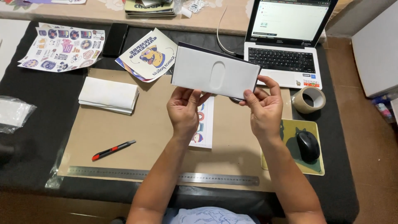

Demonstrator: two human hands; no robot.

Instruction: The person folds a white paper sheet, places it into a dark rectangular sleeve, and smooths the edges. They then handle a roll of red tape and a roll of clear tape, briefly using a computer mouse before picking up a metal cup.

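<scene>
Above the mat, both hands hold a white envelope.

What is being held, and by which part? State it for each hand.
Both hands hold one white card sleeve above the desk. The left hand grips its lower edge near the middle; the right hand grips its lower right corner.

1. A flat white rectangular package with an oval recess sits centre frame, tilted, gripped along its lower edge by the fingers of both hands.
2. A laptop screen, upper right, glows mostly white.
3. A colourful sticker sheet lies upper left on the counter.
4. A big dog-faced sticker, yellow and white, lies just left of the package.
5. A narrow sticker strip lies below the hands.
</scene>
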